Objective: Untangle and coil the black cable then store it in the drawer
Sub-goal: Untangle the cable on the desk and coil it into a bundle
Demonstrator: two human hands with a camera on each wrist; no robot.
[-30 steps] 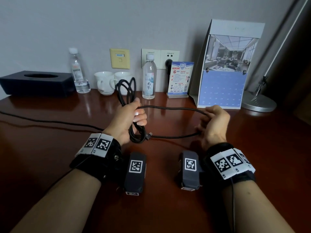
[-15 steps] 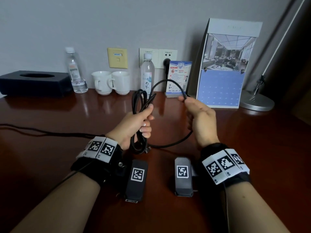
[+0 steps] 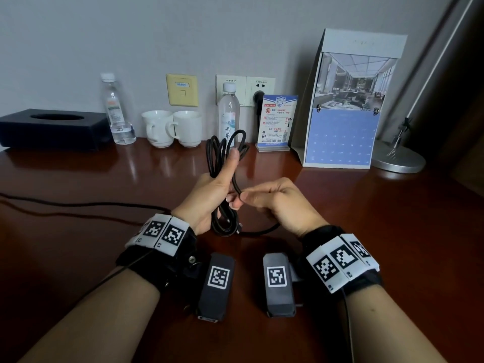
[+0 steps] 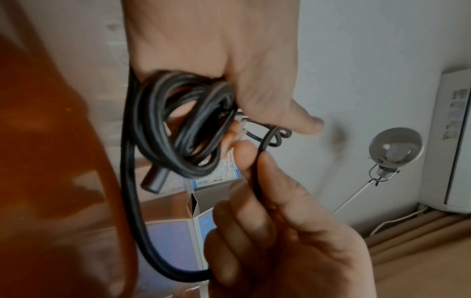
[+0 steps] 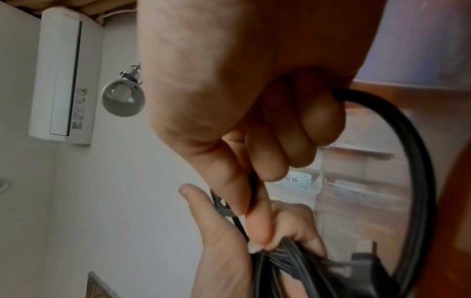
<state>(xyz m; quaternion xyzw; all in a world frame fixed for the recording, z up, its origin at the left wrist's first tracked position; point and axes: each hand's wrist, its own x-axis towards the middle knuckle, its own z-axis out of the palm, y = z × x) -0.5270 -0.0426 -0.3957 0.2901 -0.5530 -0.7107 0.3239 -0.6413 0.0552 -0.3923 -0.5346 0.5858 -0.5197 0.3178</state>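
Right hand (image 3: 277, 203) has closed in, pinching black cable (image 3: 222, 158) beside left hand (image 3: 209, 197).

Head: I look forward and down across the desk (image 3: 366, 231) toward the back wall.
Left wrist: close along the left hand (image 4: 229, 60).
Right wrist: close along the right hand (image 5: 229, 90).
Shared: black cable (image 3: 222, 158), desk lamp (image 4: 395, 149).

— How's the left hand (image 3: 209, 195)?
— Raised above the desk, thumb up, fingers curled round the coiled cable (image 3: 222, 179).
— And the right hand (image 3: 277, 203)?
— Just beside it, fingertips touching the left's, thumb and forefinger pinching one strand; the other fingers are curled in.
— The forearms?
— Both reach forward, each wrist in a marked band.
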